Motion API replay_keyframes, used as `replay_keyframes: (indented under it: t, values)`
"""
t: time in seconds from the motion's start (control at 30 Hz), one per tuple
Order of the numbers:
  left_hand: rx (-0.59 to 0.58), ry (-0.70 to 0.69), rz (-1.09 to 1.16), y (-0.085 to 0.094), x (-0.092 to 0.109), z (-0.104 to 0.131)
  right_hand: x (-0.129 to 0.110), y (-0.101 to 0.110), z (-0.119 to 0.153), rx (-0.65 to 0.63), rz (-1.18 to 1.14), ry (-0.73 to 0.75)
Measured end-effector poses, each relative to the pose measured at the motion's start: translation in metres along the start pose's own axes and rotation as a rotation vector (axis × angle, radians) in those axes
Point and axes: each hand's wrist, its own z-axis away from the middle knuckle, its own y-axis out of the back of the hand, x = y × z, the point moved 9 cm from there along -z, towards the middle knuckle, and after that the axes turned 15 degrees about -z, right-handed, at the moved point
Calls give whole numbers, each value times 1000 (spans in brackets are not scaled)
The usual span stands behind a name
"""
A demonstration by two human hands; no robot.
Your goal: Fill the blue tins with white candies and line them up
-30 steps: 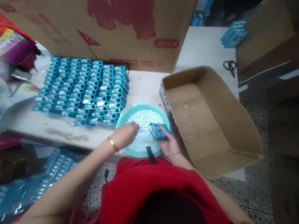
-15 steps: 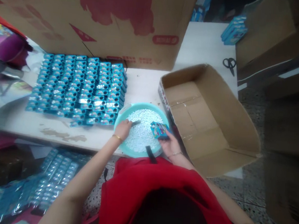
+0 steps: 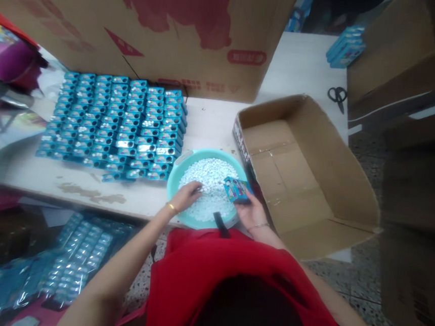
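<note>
A teal basin full of small white pellets sits at the near edge of the white table. My left hand reaches into the pellets on the basin's left side, fingers curled; whether it holds pellets I cannot tell. My right hand grips a small blue box over the basin's right rim. To the left of the basin stand rows of several small blue boxes, their tops open.
An open brown carton lies right of the basin, nothing inside. A large printed carton stands behind the rows. Scissors and a stack of blue packs lie far right. Wrapped blue packs are on the floor at left.
My left hand moved from the basin's left rim back into the white pellets. My right hand keeps the small blue box in nearly the same place.
</note>
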Motion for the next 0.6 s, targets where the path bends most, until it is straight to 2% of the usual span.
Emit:
replay_keyframes:
  t: [0.1, 0.2, 0.27, 0.37, 0.43, 0.53, 0.6]
  values:
    - [76, -40, 56, 50, 8, 16, 6, -3, -2, -17, -5, -21]
    - [25, -80, -48, 81, 32, 22, 16, -7, -4, -37, 4, -62]
    - [-67, -83, -210, 91, 51, 21, 24, -10, -4, -45, 18, -93]
    - [-219, -17, -548, 97, 79, 16, 36, -11, -6, -59, 41, -120]
    - [-280, 21, -728, 101, 99, 14, 41, -11, -9, -78, 51, -128]
    - [-280, 36, -825, 112, 121, 14, 46, -12, -15, -119, 36, -153]
    - [-228, 76, -814, 123, 118, 17, 48, -12, -20, -143, 16, -175]
